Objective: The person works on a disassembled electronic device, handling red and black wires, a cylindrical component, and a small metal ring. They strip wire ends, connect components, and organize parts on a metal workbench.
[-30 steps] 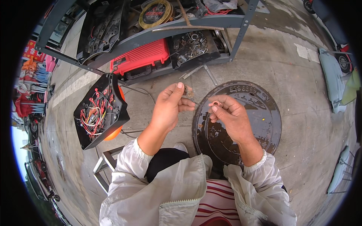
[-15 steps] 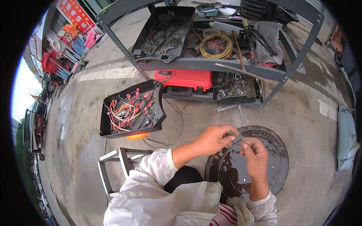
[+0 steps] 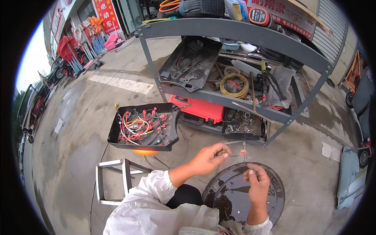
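In front of me, my left hand (image 3: 211,158) pinches a short thin wire between thumb and fingers. The free end of the wire (image 3: 243,152) sticks out to the right and carries a small pinkish-red piece. Below and to the right of that end, apart from it, my right hand (image 3: 258,184) is raised with its fingers curled toward the thumb. Whether anything small lies inside those fingers is hidden. Both hands are above a round dark, wet cover (image 3: 235,192) on the ground.
A black bin (image 3: 145,145) of red, white and black wires stands ahead-left, near a metal stool frame (image 3: 125,176). Behind it, a grey metal rack (image 3: 219,94) holds a black tray (image 3: 192,64), tape roll (image 3: 234,85), red case (image 3: 199,107) and a tray of bolts (image 3: 241,123).
My view has tilted up, so the scene sits lower and more of the rack's top shows. My hands have moved apart, and the wire's reddish end is now clear of my right fingers.
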The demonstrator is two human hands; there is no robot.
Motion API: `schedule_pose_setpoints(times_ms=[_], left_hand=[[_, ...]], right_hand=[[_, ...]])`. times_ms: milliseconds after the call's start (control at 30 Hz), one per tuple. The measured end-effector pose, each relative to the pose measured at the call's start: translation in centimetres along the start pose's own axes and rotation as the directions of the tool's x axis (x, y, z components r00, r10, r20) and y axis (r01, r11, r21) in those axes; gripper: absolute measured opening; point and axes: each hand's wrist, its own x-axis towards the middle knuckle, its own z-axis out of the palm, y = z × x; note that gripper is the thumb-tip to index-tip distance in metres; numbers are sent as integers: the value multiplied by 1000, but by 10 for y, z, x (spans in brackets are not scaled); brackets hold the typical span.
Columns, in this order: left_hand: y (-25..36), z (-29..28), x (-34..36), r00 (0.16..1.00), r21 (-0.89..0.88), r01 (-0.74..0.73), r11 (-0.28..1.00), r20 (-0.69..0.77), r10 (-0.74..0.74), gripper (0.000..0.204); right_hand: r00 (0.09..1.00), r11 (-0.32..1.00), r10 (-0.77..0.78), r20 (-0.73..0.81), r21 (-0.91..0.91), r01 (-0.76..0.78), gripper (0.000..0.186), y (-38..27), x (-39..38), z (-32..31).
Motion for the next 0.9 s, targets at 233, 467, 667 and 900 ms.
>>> schedule_pose_setpoints(times_ms=[233, 467, 667, 900], left_hand=[[33, -20, 0, 970, -408, -149, 901, -238, 53, 23], [69, -23, 6, 911, -331, -321, 887, -365, 194, 29], [78, -19, 3, 931, -285, -302, 910, -294, 217, 28], [80, 23, -24, 925, 150, -262, 953, 321, 203, 14]], right_hand=[[1000, 1000, -9, 9, -5, 9, 17, -11, 0, -3], [1000, 1000, -3, 1, -10, 3, 16, -20, -3, -7], [1000, 1000, -2, -2, 11, 3, 16, -33, -6, -8], [981, 969, -174, 90, 196, 154, 15, -39, -13, -12]])
